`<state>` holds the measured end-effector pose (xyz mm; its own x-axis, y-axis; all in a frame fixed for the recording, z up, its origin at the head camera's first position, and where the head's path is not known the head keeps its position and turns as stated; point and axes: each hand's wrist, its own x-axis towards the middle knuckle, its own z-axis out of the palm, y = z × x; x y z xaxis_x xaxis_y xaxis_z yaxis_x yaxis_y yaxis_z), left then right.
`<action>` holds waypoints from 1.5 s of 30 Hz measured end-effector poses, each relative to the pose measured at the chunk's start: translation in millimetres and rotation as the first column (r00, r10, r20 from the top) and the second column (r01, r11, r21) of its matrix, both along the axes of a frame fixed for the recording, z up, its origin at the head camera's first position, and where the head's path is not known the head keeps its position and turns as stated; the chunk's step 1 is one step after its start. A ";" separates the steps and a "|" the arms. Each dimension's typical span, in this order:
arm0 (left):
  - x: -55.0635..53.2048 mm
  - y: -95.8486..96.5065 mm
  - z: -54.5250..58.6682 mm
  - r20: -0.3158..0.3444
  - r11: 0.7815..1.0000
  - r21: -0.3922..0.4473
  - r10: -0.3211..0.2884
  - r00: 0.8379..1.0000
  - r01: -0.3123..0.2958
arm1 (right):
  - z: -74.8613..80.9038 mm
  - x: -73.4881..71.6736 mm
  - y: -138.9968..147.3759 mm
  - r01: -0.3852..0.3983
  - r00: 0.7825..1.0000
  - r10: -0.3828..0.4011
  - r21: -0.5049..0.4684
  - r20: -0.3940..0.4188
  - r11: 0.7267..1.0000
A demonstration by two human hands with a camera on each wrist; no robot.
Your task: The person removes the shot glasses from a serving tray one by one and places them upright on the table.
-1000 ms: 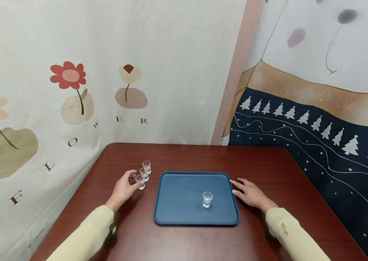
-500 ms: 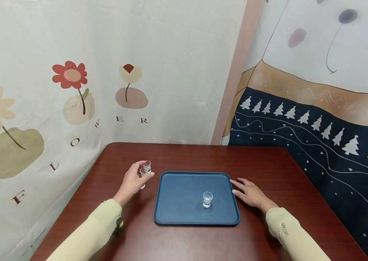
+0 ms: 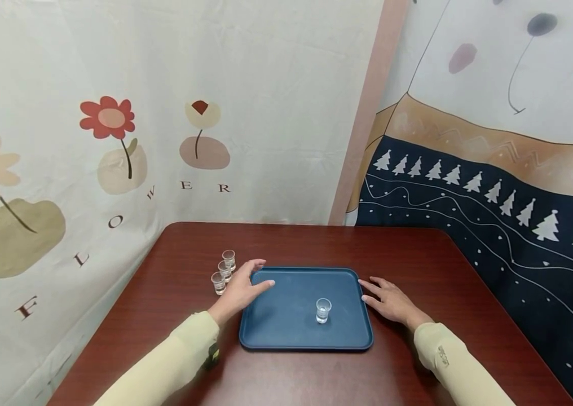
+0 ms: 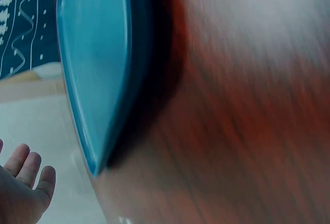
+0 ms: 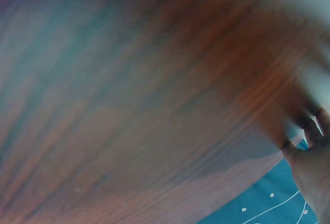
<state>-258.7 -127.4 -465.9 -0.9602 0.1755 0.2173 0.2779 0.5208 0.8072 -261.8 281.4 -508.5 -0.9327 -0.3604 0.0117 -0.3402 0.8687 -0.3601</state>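
Observation:
My left hand (image 3: 242,288) is over the left edge of the blue tray (image 3: 281,343), thumb and fingers spread with nothing seen between them. In the left wrist view the fingers of that hand (image 4: 26,185) show at the lower left, apart from the tray. Just left of the hand, three small clear shot glasses stand in a slanting row: a far one (image 3: 228,258), a middle one (image 3: 224,270) and a near one (image 3: 218,283). Another shot glass (image 3: 322,311) stands upright on the tray, right of its middle. My right hand (image 3: 392,301) touches the tray's right rim with extended fingers.
The brown wooden table (image 3: 307,375) carries the tray and the glasses. A pale curtain with printed flowers (image 3: 276,113) hangs behind and to the left. A dark blue printed cloth (image 3: 449,208) hangs at the right.
My left hand has moved from the near glass past the row and rightward to the tray's edge, leaving the three glasses where they stood. The right hand has stayed still.

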 end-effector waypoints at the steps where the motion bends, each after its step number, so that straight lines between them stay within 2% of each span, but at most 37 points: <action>1: 0.8 4.7 -1.4 0.000 1.000 -0.002 -0.013 1.000 0.013 | -0.5 -0.2 0.2 0.001 1.000 -0.001 0.001 0.001 1.000; 9: 11.0 38.5 -8.1 0.071 0.994 -0.023 -0.106 0.992 0.108 | -3.7 -2.1 1.6 0.002 1.000 -0.002 0.002 0.003 1.000; 15: 16.1 57.1 -12.6 0.073 0.983 -0.042 -0.177 0.982 0.180 | -5.3 -2.5 2.7 0.000 1.000 0.000 0.006 -0.001 1.000; 21: 21.0 73.1 -18.8 0.106 0.975 -0.041 -0.213 0.971 0.219 | -4.7 -2.3 2.3 -0.003 1.000 0.003 0.011 -0.005 1.000; 28: 23.9 89.6 -26.4 0.088 0.958 -0.049 -0.278 0.957 0.283 | -3.4 -1.8 1.5 -0.004 1.000 0.004 -0.002 -0.002 1.000; 34: 25.9 99.5 -29.2 0.111 0.953 -0.049 -0.294 0.949 0.300 | -3.6 -2.9 1.8 -0.003 1.000 0.003 -0.001 0.001 1.000; 45: 29.0 107.6 -31.2 0.117 0.952 -0.048 -0.296 0.948 0.303 | -5.1 -3.4 3.0 0.004 1.000 -0.004 0.007 0.012 1.000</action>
